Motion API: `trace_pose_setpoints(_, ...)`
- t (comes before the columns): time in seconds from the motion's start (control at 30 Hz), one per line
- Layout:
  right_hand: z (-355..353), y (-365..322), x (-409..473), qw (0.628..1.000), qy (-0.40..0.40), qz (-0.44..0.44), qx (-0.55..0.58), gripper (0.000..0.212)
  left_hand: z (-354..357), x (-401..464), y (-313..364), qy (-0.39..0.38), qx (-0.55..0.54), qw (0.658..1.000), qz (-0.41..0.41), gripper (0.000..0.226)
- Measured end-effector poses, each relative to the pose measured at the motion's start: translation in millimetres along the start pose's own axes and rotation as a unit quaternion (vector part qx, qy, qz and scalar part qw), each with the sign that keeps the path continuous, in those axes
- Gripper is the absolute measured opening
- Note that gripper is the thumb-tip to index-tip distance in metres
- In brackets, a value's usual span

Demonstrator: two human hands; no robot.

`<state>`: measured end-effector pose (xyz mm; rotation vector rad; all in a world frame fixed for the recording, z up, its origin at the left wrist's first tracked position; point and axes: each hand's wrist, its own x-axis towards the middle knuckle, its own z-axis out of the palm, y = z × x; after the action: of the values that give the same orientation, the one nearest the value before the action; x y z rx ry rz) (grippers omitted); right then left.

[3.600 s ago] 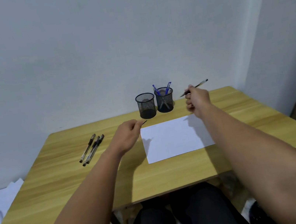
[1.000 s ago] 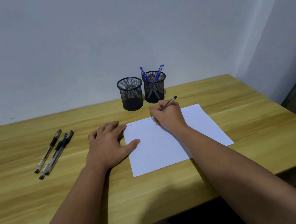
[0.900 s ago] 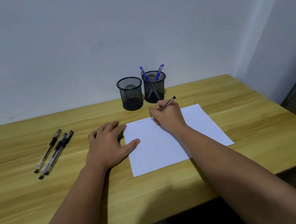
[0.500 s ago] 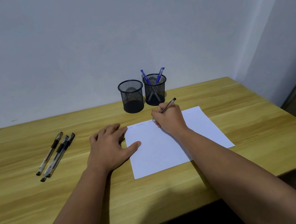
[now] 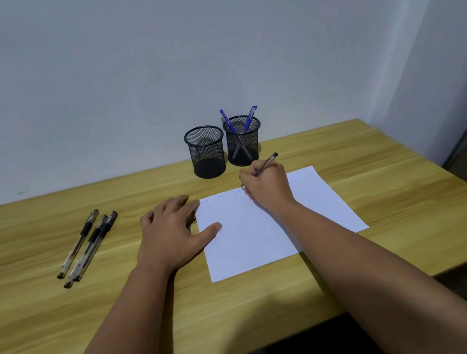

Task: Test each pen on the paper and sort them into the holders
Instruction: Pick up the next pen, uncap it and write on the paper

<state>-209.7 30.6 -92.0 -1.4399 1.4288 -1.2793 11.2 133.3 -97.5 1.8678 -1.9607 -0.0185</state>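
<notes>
At the sheet's point(image 5: 264, 227) top edge, just before the holders point(image 5: 206, 152), we keep our flat left hand point(image 5: 171, 235) pinning its corner while our right hand point(image 5: 267, 186) grips the pen point(image 5: 265, 163), pressing lightly, its tip seemingly touching.

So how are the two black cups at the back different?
The right holder has two blue pens standing crossed inside; the left holder shows none. The left holder sits slightly nearer the person than the right holder. Both are round black mesh cups, upright, side by side on the table near the wall.
</notes>
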Motion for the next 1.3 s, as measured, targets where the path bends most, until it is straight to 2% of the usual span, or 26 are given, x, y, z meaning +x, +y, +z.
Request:
trace_pose_setpoints(0.27, 0.9, 4.1, 1.1, 1.0, -0.006, -0.013, -0.027, 0.027, -0.3, -0.6, -0.3, -0.001, -0.002, 1.0, 0.002, 0.079)
trace_pose_setpoints(0.47, -1.0, -1.4, -1.0, 0.997, 0.019, -0.031, -0.062, 0.034, -1.0, -0.8, 0.1, -0.003, -0.002, 1.0, 0.001, 0.08)
trace_pose_setpoints(0.83, -2.4, -3.2, -2.0, 0.998, 0.01, -0.034, -0.055, 0.041, -0.9, -0.6, 0.2, -0.002, -0.002, 1.0, 0.004, 0.078)
trace_pose_setpoints(0.93, -2.8, -4.8, -3.0, 0.999, 0.028, -0.007, -0.03, 0.044, -0.9, -1.6, -0.3, -0.002, -0.008, 1.0, 0.005, 0.076)
trace_pose_setpoints(1.1, -11.8, -13.1, 3.4, 0.99, 0.063, 0.087, 0.097, 0.035, -1.4, -1.9, 0.4, -0.003, -0.012, 1.0, 0.001, 0.077)
trace_pose_setpoints(1.3, -12.9, -21.7, 6.0, 0.989, 0.014, 0.103, 0.11, 0.04, -4.0, -2.2, 3.3, -0.015, -0.017, 1.0, -0.004, 0.077)
